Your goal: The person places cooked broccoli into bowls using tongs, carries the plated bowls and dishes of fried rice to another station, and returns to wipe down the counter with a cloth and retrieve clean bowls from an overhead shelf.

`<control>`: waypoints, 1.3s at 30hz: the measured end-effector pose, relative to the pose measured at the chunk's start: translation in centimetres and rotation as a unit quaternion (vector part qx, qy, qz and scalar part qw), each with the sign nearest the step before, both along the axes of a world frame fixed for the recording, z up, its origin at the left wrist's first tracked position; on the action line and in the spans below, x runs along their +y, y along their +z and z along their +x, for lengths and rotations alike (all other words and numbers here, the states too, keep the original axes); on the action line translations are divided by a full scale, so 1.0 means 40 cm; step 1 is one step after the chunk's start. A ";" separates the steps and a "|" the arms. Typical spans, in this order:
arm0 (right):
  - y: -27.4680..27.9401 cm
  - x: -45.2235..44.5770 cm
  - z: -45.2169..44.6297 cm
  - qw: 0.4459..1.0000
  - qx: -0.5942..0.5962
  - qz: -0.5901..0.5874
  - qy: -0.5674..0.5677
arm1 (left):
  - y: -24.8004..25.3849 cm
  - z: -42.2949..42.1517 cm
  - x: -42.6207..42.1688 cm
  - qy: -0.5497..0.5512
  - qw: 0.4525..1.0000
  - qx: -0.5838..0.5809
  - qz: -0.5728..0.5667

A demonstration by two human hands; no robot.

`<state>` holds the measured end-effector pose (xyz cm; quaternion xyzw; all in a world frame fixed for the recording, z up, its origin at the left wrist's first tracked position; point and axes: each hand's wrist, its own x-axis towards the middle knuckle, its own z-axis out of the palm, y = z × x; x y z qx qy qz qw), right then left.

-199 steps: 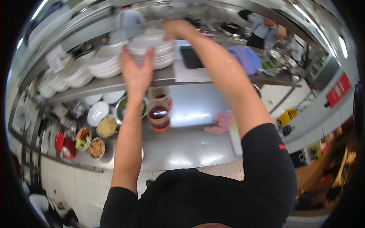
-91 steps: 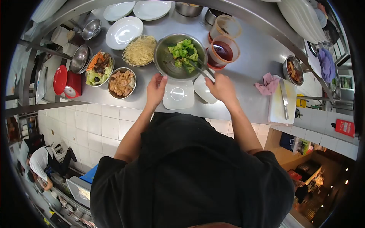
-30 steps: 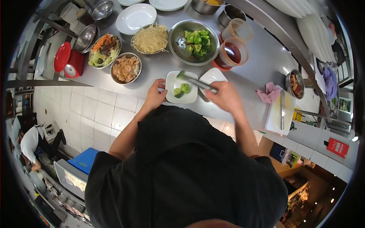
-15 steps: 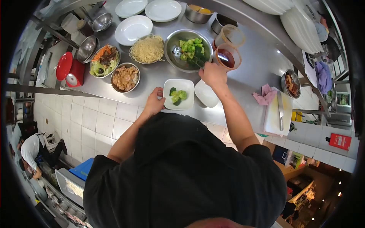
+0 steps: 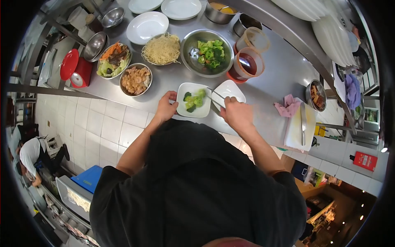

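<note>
My left hand [image 5: 166, 106] is at the left edge of a small white square bowl [image 5: 201, 112], its fingers and thumb closed on the rim. Pieces of broccoli [image 5: 190, 103] lie inside. My right hand [image 5: 238, 114] grips metal tongs [image 5: 216, 95], whose tips are at a slightly blurred green piece over the bowl's right side. Partly under the tongs, a second white bowl [image 5: 233, 87] stands beside the first. Behind them is a large steel bowl [image 5: 188, 64] holding more broccoli [image 5: 212, 53].
Noodles [image 5: 161, 49], a steel bowl of meat pieces [image 5: 135, 81] and a salad bowl [image 5: 113, 61] stand left. Sauce tubs [image 5: 249, 64] are behind right. A knife [image 5: 303, 123] lies on a cutting board [image 5: 293, 133] near a pink cloth [image 5: 286, 106]. Another person [image 5: 33, 152] bends at far left.
My right hand has brought the tongs from the large steel bowl down to the white bowl, with broccoli at the tips. My left hand stays at the bowl's edge.
</note>
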<state>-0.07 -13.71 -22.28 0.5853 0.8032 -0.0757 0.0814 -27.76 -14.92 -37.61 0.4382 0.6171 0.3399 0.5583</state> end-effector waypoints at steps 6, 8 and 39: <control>0.130 0.071 0.030 0.991 0.100 0.068 -0.065 | 0.021 -0.003 0.015 -0.007 1.000 0.026 0.001; 0.118 0.154 0.021 0.986 0.091 0.068 -0.121 | 0.019 -0.001 0.015 -0.025 0.999 0.041 -0.007; 0.034 0.296 0.006 0.983 0.061 0.024 -0.173 | 0.002 -0.006 -0.012 0.039 0.997 -0.055 -0.030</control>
